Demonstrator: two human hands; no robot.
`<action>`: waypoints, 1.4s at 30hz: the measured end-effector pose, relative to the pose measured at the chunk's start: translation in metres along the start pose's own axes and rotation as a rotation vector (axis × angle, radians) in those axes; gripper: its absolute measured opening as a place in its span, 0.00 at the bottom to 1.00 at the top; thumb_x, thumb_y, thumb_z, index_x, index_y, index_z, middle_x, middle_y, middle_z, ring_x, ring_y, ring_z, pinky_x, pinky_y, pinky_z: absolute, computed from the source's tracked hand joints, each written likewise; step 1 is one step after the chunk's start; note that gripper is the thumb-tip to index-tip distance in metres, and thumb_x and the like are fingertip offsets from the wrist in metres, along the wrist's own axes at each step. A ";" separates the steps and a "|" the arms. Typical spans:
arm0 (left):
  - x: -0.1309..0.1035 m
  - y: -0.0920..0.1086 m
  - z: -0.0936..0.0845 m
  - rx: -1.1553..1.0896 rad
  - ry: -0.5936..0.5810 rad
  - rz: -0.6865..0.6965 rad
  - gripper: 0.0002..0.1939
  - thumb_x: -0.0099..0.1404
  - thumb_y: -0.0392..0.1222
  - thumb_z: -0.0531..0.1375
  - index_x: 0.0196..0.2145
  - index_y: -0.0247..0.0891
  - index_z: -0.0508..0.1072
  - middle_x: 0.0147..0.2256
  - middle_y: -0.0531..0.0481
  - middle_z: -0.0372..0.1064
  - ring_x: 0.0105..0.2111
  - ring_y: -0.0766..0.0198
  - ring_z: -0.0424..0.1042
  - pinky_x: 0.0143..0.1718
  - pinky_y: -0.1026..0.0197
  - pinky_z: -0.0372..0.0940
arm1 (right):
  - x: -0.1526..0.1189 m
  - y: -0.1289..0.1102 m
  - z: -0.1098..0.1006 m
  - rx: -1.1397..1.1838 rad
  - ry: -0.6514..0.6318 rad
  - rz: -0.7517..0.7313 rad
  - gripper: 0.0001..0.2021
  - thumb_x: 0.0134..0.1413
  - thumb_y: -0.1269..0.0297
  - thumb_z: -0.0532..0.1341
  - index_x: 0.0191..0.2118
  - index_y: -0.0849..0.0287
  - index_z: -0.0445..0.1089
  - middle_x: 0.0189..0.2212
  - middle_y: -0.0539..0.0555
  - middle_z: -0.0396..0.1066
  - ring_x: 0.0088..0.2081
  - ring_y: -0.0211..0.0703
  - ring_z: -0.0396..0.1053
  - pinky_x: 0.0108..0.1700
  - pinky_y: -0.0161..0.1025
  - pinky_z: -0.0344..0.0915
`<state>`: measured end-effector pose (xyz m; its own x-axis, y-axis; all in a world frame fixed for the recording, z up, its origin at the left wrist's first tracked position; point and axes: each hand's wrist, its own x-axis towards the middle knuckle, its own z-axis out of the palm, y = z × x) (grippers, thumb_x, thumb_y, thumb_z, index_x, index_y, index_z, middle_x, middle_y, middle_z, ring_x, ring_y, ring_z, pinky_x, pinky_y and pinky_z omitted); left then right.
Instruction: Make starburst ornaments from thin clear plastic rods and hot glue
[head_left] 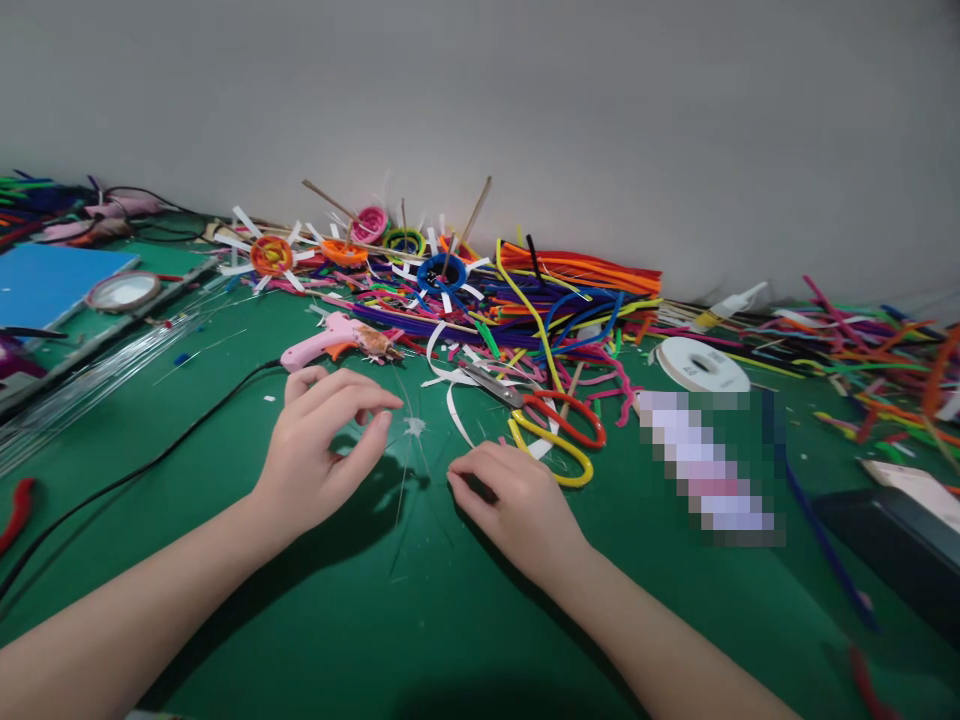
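Note:
My left hand point(322, 445) hovers over the green table point(465, 620), fingers curved, with a small gap between thumb and index tips and nothing visible between them. Just to its right is a small whitish, glue-like blob point(415, 427) with thin clear strands spreading out from it. My right hand point(521, 505) is low on the other side of the strands, its thumb and fingers pinched; whatever they hold, if anything, is too fine to make out. A pink glue gun point(330, 338) lies beyond my left hand. Scissors point(559, 425) with red and yellow handles lie behind my right hand.
Colourful pipe cleaners point(577, 270) are heaped along the wall, with small coiled pieces such as a blue one point(442, 272) among them. A white spool point(703, 365) and a dark device point(892, 550) lie right. Clear strands point(112, 370) and a black cord point(150, 465) lie left.

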<state>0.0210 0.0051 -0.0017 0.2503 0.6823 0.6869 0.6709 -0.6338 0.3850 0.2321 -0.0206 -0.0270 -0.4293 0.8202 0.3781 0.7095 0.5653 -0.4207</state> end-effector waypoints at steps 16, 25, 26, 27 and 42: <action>-0.001 0.001 -0.001 -0.014 -0.068 0.056 0.10 0.61 0.32 0.52 0.38 0.40 0.69 0.35 0.50 0.70 0.37 0.60 0.69 0.43 0.52 0.57 | 0.000 0.001 0.001 0.016 -0.044 0.031 0.06 0.58 0.70 0.56 0.32 0.58 0.69 0.29 0.50 0.74 0.31 0.38 0.70 0.42 0.39 0.64; 0.000 0.002 -0.002 -0.014 -0.110 0.044 0.08 0.60 0.34 0.55 0.39 0.39 0.68 0.36 0.50 0.70 0.38 0.61 0.69 0.45 0.53 0.56 | 0.003 0.007 -0.007 -0.048 0.106 0.047 0.09 0.58 0.69 0.54 0.38 0.61 0.71 0.31 0.55 0.73 0.32 0.40 0.71 0.33 0.35 0.66; 0.000 0.002 -0.002 -0.021 -0.122 0.040 0.09 0.60 0.34 0.55 0.39 0.39 0.68 0.36 0.50 0.70 0.38 0.61 0.70 0.45 0.53 0.56 | 0.004 0.010 -0.007 -0.069 0.124 0.069 0.09 0.57 0.69 0.54 0.38 0.62 0.72 0.30 0.54 0.73 0.30 0.39 0.70 0.31 0.35 0.65; -0.001 0.002 -0.001 -0.029 -0.132 0.036 0.09 0.60 0.34 0.55 0.39 0.39 0.68 0.37 0.50 0.70 0.38 0.61 0.70 0.45 0.53 0.56 | 0.004 0.013 -0.008 -0.089 0.138 0.094 0.09 0.57 0.69 0.54 0.37 0.62 0.72 0.28 0.54 0.73 0.28 0.39 0.70 0.30 0.34 0.65; -0.001 0.001 0.001 -0.041 -0.177 0.038 0.10 0.60 0.35 0.57 0.42 0.39 0.68 0.38 0.49 0.71 0.40 0.61 0.69 0.46 0.52 0.56 | 0.006 0.032 -0.013 -0.451 0.148 0.129 0.11 0.56 0.68 0.55 0.28 0.59 0.74 0.23 0.50 0.74 0.25 0.38 0.70 0.25 0.34 0.57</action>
<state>0.0219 0.0042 -0.0029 0.3959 0.7090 0.5836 0.6306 -0.6719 0.3885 0.2600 0.0013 -0.0273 -0.2612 0.8413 0.4734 0.9370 0.3387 -0.0851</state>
